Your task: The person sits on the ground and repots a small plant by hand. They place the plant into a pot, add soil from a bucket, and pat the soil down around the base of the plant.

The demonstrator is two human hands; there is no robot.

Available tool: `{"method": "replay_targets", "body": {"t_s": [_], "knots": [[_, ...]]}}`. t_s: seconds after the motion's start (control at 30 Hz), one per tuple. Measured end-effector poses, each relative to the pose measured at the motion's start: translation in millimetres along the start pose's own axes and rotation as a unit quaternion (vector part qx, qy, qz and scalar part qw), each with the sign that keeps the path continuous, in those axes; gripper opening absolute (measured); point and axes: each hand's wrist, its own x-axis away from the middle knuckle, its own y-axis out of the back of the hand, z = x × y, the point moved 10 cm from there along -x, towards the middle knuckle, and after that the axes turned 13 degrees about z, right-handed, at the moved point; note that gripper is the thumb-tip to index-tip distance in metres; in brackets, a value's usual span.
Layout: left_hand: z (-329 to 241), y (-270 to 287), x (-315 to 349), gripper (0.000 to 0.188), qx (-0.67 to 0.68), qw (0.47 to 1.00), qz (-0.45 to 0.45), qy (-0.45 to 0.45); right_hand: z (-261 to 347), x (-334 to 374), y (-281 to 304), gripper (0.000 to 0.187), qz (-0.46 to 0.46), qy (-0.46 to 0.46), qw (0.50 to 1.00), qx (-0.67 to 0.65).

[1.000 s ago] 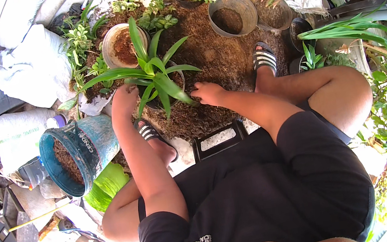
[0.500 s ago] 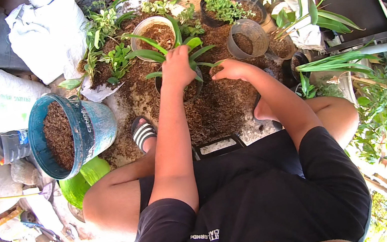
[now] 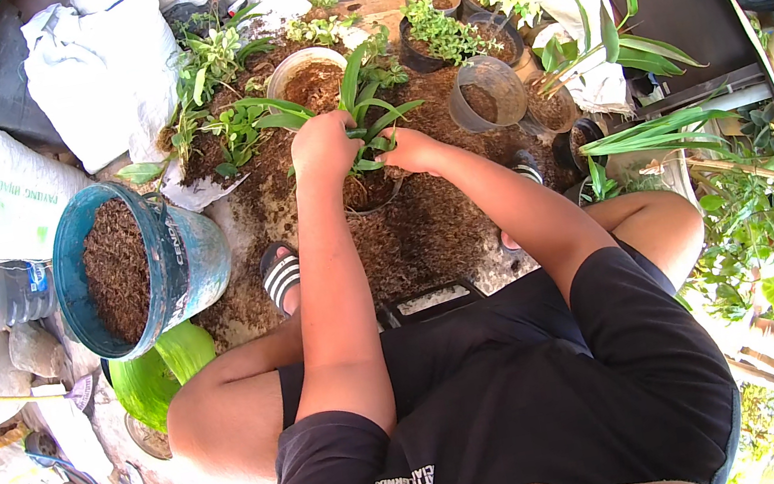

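Observation:
A leafy green plant [image 3: 366, 108] with long strap-like leaves stands in a small dark pot [image 3: 375, 207] in front of me. My left hand [image 3: 324, 151] is closed round the base of its leaves from the left side. Against the plant's right side, just over the pot's rim, is my right hand [image 3: 415, 151]; its fingers are bent together, and what they hold is hidden. Brown potting soil shows inside the pot below my fingers. Behind the plant sits a round white pot [image 3: 278, 75] filled with soil.
A blue bucket [image 3: 211, 260] of soil stands at left, beside a white sack [image 3: 15, 205]. Loose soil [image 3: 441, 233] covers the ground. Several pots, including a translucent grey one [image 3: 485, 93], stand at right. Uprooted plants [image 3: 236, 129] lie at back left.
My right hand has moved left, from beside the pot to the plant. My left hand has shifted slightly left and lower on the leaves. The view has shifted a little.

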Motion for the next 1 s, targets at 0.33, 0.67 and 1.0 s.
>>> {"method": "replay_targets", "body": {"t_s": [0.33,0.67,1.0], "knots": [[4.5,91.0,67.8,0.043,0.083,0.994,0.003,0.074,46.3,6.1,-7.6,0.032,-0.100,0.164,0.941,0.277],[-96.0,170.4,194.9,0.050,0.404,0.909,0.012,-0.104,16.6,18.5,11.7,0.043,-0.081,0.248,0.926,0.273],[-223.7,-158.2,131.5,0.065,0.065,0.945,0.292,-0.130,-21.5,171.8,83.1,0.063,0.155,-0.104,0.804,0.565]]}}
